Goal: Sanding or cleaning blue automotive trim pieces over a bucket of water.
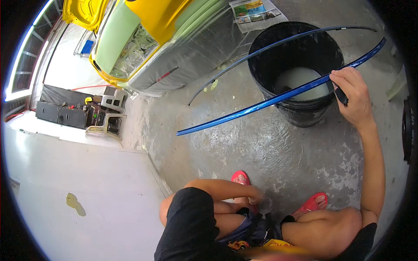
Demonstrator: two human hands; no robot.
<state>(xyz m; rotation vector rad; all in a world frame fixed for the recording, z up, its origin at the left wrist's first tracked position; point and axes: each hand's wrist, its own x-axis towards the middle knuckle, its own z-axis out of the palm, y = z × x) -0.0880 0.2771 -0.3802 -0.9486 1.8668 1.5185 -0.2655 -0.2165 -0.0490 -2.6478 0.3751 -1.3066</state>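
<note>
My right hand (353,93) is closed on a long, curved, glossy blue trim strip (261,103), pinching it near its right end. The strip slants across the front of a black bucket (300,114), its left end above the floor. A small black piece (341,96) shows under the same hand; its kind is unclear. Behind it, a second, thinner curved strip (278,42), dark blue and black, spans the bucket's mouth. Cloudy whitish water (300,80) stands low inside the bucket. My left hand (257,195) is low by my knee, blurred, its fingers not readable.
A yellow and pale green car body (174,37), partly masked with plastic sheeting, stands at the far left. Newspaper (257,15) lies behind the bucket. Black boxes (61,114) and clutter line the left wall. A white panel (87,174) fills the near left. My feet wear red sandals (312,203).
</note>
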